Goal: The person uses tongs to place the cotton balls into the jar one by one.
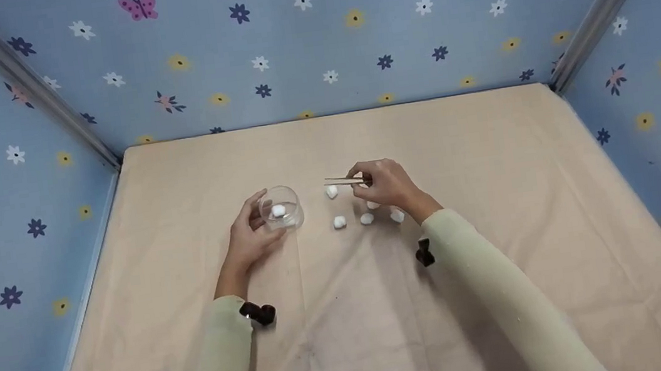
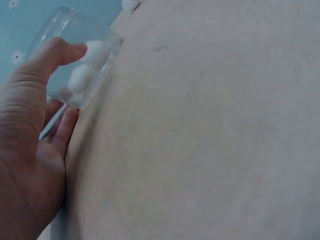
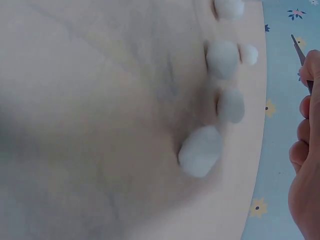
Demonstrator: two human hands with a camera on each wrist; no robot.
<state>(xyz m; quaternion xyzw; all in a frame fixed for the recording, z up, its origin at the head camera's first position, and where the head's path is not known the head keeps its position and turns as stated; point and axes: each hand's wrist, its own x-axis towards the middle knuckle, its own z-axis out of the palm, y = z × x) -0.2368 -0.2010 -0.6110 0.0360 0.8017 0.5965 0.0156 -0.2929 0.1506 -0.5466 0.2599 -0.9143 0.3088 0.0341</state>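
Observation:
My left hand grips a clear plastic jar on the table, the thumb on its near side. White cotton balls lie inside, against the jar wall in the left wrist view. In my right hand a pair of thin tweezers is pinched, pointing left toward the jar. The tips are apart, with nothing between them. Just below the tweezers is one loose cotton ball. Several more lie under and in front of the right hand, among them a cotton ball and another cotton ball.
A beige cloth with creases covers the table. Blue flowered panels stand behind it and on both sides, joined by grey metal posts. A dark wrist camera is strapped at the left sleeve, and another dark camera at the right.

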